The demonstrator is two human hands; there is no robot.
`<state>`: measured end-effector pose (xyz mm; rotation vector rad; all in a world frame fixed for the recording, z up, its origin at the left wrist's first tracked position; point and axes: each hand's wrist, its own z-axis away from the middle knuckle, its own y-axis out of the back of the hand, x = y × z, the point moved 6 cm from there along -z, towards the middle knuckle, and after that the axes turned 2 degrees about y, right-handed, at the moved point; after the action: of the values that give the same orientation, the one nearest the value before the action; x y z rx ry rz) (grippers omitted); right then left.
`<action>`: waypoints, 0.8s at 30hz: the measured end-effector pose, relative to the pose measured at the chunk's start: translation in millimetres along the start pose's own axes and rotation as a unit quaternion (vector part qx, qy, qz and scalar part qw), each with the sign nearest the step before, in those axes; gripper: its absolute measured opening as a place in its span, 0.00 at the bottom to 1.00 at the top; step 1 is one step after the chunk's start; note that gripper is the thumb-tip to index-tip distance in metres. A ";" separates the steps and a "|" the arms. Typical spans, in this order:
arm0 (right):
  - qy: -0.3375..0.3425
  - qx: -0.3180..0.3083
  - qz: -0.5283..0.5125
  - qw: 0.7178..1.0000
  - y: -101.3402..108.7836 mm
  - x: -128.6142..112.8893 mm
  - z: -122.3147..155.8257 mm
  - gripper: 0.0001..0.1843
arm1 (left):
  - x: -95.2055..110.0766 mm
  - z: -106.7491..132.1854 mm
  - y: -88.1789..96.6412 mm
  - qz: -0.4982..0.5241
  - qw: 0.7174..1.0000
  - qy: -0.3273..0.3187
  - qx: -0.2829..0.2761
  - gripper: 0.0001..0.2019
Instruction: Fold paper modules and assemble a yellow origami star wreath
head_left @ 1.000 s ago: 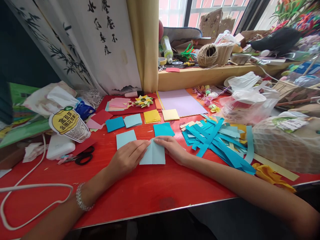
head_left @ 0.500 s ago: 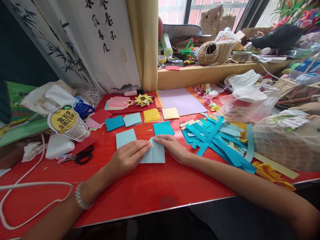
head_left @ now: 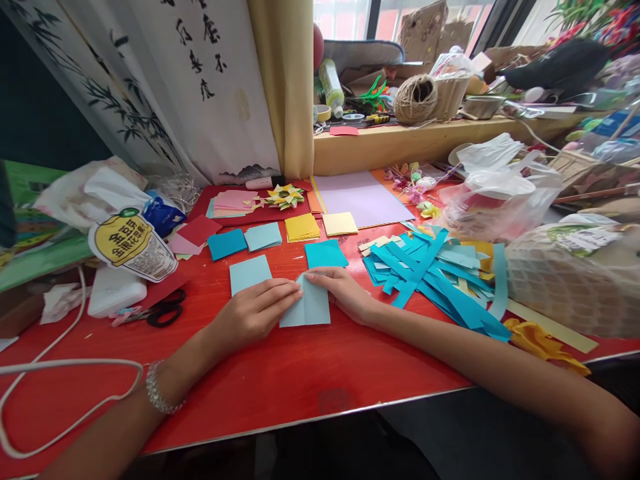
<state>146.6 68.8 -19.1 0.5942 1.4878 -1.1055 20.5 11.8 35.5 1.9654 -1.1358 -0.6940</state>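
A light blue sheet of paper [head_left: 315, 308] with a crease down its middle lies on the red table between both hands. The fingers of my left hand [head_left: 257, 308] are together, their tips pressing the sheet's upper left part. My right hand [head_left: 347, 293] pinches its upper right edge, the thumb on top and the other fingers mostly hidden behind. What the upper corners look like beneath my fingers is partly covered. Just beyond my left hand lies a light blue square [head_left: 250, 272], and a brighter blue square [head_left: 326, 254] is behind my right hand.
Small paper stacks, such as a yellow one [head_left: 302, 228], line the back. Blue paper strips [head_left: 425, 267] are heaped at right. Black-handled scissors [head_left: 165, 310] and a white cable [head_left: 75, 363] lie at left. A folded paper ring [head_left: 285, 196] sits near the curtain.
The camera view has shifted slightly. Both hands stay at the light blue paper, with almost no visible movement of fingers or sheet.
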 end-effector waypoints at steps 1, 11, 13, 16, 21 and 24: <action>0.000 0.001 0.001 1.000 0.2 0.2 -0.1 0.12 | -0.2 0.3 -0.2 -0.001 1.000 0.001 0.000 0.19; 0.006 0.004 0.006 1.000 0.7 0.3 0.0 0.11 | -2.2 -0.2 -1.3 0.021 1.000 0.004 -0.009 0.18; 0.009 0.007 0.016 1.000 1.9 0.4 0.0 0.11 | -2.4 0.0 -1.1 0.027 1.000 0.005 -0.008 0.19; 0.012 0.003 0.023 1.000 2.5 0.6 -0.3 0.11 | -3.1 0.3 -1.0 0.033 0.999 0.012 -0.007 0.18; 0.007 -0.001 0.003 1.000 0.5 -0.5 0.3 0.12 | -3.2 -0.3 -2.4 0.027 0.999 0.014 -0.012 0.18; -0.001 -0.001 -0.004 1.000 -1.2 -1.2 1.6 0.13 | -1.6 -1.2 -2.0 0.019 1.000 0.008 -0.013 0.18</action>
<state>146.6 67.1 -17.5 0.5859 1.4901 -1.1119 21.6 14.3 34.7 1.9193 -1.1450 -0.6698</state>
